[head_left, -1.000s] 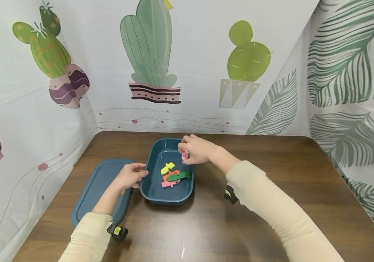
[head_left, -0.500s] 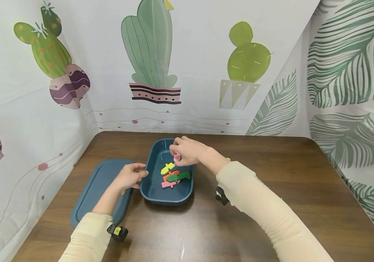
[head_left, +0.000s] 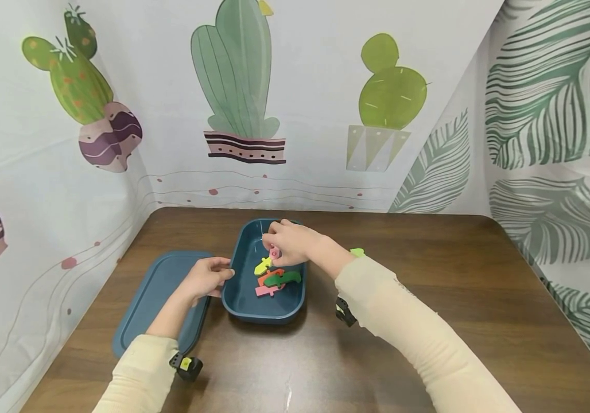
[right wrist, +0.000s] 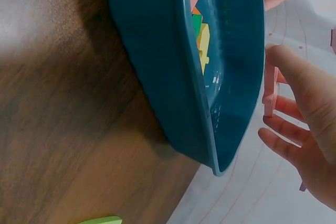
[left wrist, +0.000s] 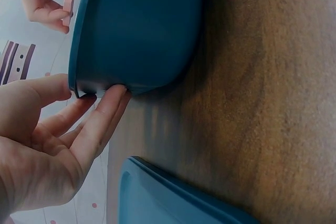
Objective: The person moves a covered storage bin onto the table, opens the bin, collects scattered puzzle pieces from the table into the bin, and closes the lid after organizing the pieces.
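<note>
your right hand (head_left: 288,243) pinches a small pink piece (head_left: 274,253) over the teal tray (head_left: 243,298); looks light, stiff, flat, so hold it by its edges. left hand (head_left: 204,277), fingers straight, touches the tray wall, lid (head_left: 145,298) beside

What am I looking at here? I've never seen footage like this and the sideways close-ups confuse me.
No machine here: a person works with two bare hands and wears three cameras. The wide picture comes from a camera on the head, looking down at a brown table. The two sideways close-ups come from cameras strapped to each wrist.

On the table stands a dark teal tub holding flat coloured shapes: yellow, green, orange and pink. Its lid lies beside it, to the left. A light green piece lies on the table right of the tub.

The left hand touches the tub's rim. The right hand pinches a small pink piece above the tub.
</note>
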Motion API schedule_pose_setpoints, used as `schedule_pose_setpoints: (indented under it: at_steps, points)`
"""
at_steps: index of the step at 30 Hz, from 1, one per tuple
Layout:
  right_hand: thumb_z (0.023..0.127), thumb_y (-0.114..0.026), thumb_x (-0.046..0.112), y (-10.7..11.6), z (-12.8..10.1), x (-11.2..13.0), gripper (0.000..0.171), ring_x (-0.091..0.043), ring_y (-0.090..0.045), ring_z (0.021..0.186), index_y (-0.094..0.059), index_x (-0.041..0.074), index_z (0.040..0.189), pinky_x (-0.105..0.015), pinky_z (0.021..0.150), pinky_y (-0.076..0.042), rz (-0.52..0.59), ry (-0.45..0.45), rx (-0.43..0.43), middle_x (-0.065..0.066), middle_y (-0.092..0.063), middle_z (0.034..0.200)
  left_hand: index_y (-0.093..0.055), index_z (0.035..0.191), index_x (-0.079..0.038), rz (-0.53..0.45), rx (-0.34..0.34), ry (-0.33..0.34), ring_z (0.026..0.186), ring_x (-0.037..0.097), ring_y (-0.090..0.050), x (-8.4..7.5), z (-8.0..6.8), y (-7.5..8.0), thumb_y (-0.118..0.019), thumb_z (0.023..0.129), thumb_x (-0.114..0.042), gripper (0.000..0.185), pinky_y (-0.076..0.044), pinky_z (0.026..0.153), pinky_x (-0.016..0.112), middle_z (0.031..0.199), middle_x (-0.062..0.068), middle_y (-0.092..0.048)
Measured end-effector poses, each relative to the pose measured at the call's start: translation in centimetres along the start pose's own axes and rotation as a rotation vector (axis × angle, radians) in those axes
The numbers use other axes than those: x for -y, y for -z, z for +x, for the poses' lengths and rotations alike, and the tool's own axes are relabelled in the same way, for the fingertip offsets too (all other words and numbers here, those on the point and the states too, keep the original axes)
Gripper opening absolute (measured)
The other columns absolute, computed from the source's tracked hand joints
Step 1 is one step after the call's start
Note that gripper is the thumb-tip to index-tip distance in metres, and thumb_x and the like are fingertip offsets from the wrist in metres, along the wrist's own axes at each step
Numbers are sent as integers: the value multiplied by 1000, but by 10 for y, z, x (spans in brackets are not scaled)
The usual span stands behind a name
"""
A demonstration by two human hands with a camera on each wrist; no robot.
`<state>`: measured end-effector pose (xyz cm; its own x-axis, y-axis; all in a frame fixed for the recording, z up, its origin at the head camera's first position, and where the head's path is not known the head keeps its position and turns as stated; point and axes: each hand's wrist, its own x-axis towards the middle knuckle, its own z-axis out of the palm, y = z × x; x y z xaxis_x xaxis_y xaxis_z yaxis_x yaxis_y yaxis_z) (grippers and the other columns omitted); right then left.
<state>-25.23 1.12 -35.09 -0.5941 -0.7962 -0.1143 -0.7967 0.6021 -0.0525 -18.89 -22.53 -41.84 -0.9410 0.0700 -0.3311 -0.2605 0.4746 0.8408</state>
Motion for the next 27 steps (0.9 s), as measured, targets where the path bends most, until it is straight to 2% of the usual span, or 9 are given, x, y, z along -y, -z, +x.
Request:
schedule_pose_setpoints:
  at_steps: [7, 20, 27]
  points:
    - [84, -62, 36, -2, 3, 5, 24, -19, -45, 105, -54, 23, 103, -27, 83, -47, 0, -8, 35, -3, -50, 120, -43, 132, 0, 5, 1, 8, 101, 32, -56, -1, 1, 0, -55, 91, -18, 47, -56, 71, 39, 126, 23, -52]
    - [85, -61, 38, -7, 7, 16, 27, -18, -46, 102, -54, 21, 105, -25, 80, -46, -32, 13, 60, -3, -50, 117, -43, 133, 0, 5, -1, 4, 101, 32, -57, 0, 3, 0, -55, 91, -18, 47, -56, 70, 39, 126, 23, -52]
    - [85, -61, 35, -10, 6, 15, 24, -17, -46, 97, -53, 22, 103, -25, 76, -44, -28, 12, 44, -2, -50, 112, -43, 133, -1, 4, 0, 7, 101, 32, -57, 1, 2, 0, -55, 91, -17, 47, -55, 71, 39, 126, 22, -52]
